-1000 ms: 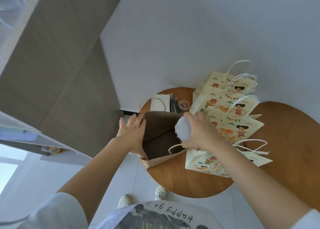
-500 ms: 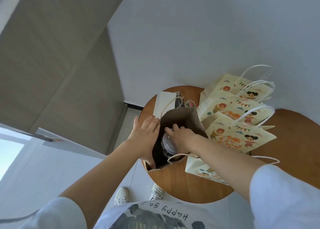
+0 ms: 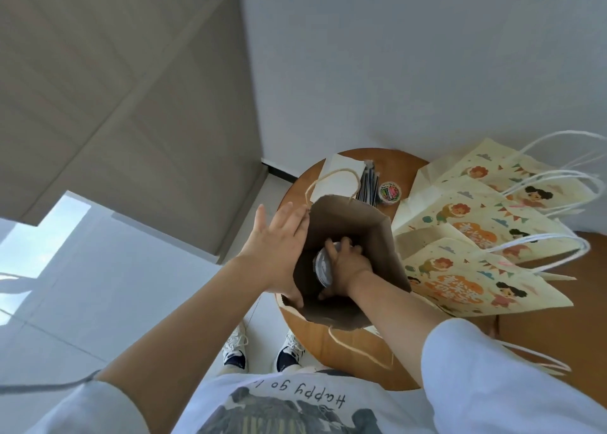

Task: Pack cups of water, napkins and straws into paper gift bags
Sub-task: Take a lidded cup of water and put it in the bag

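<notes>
An open brown paper bag stands on the round wooden table. My right hand is down inside the bag, fingers curled round a lidded cup of water. My left hand lies flat against the bag's left outer wall, with the thumb hooked over the rim near its front corner. Behind the bag lie a stack of white napkins and a bundle of dark straws.
Several cream printed gift bags with white handles lie overlapping on the table to the right. A small tub of coloured clips sits beside the straws. A white wall rises behind the table. My feet stand on the pale floor below the table edge.
My right hand has carried the cup from above the bag's mouth down inside the bag. The view has tilted and drawn closer. My left hand stays on the bag's left side.
</notes>
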Motion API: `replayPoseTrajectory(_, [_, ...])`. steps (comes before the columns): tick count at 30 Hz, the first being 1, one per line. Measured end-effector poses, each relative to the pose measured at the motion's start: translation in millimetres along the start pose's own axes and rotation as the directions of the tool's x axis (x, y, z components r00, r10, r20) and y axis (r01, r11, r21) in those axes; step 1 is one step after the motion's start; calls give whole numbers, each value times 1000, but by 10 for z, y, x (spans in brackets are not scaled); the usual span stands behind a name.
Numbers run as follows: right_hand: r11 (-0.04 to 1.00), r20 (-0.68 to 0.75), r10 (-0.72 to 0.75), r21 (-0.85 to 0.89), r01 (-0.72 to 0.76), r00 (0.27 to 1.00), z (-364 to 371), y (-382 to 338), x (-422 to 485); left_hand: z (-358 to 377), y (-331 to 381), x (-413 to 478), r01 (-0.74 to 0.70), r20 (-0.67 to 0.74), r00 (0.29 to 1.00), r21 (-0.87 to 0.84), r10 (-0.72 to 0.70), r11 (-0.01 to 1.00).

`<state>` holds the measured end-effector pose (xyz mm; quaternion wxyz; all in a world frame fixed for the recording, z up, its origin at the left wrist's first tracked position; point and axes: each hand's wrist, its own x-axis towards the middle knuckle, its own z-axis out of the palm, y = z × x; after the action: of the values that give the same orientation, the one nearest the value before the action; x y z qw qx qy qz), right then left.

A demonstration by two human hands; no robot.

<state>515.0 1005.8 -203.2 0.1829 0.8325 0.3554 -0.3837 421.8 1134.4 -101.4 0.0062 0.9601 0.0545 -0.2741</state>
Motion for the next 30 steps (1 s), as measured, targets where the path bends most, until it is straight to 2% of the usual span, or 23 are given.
replayPoseTrajectory(4, [998,-24,-17,65,19,1000,-168,-7,-147,-27,1,14,22,-3,1000,-81,-22,996])
replayPoseTrajectory(6, [979,-146,-60,185,86,987,-336,-8,-340,-20,-3,14,18,-6,1000,-134,-19,991])
replayPoseTrajectory(9, [888,-411,-72,389,246,909,-599,79,-727,-47,-15,19,-7,-46,999,-280,-6,960])
replayPoseTrajectory(11, [809,-566,5,487,330,824,-729,194,-939,-94,-30,4,-27,-90,996,-460,-17,887])
replayPoseTrajectory(13, [714,-673,153,581,390,724,-829,329,-1054,-115,-59,-8,-51,-184,978,-676,-102,735])
replayPoseTrajectory(14, [656,-687,237,635,409,687,-872,403,-1064,-124,-74,-5,-52,-227,955,-762,-193,645])
replayPoseTrajectory(16, [541,-654,382,731,416,653,-955,550,-996,-152,-107,59,-34,-251,889,-870,-382,492])
replayPoseTrajectory(18, [457,-588,459,799,390,666,-1036,686,-825,-221,-132,188,-30,-229,838,-925,-495,378])
replayPoseTrajectory(20, [430,-512,481,845,317,712,-1121,816,-573,-334,-194,367,-54,-185,799,-969,-572,239])
replayPoseTrajectory(22, [451,-425,442,867,214,790,-1196,923,-278,-384,-294,634,-50,-124,795,-989,-594,140])
replayPoseTrajectory(23, [459,-372,406,873,166,835,-1223,968,-113,-385,-340,800,-25,-105,811,-989,-576,144])
replayPoseTrajectory(25, [460,-257,353,885,72,900,-1263,1021,219,-313,-407,1197,61,-75,871,-964,-485,259])
replayPoseTrajectory(28, [457,-62,313,885,-93,948,-1193,1065,752,-143,-387,1785,134,-22,944,-886,-329,443])
replayPoseTrajectory(30, [517,52,296,831,-206,954,-1048,1071,1053,-12,-314,2120,161,24,964,-848,-266,506])
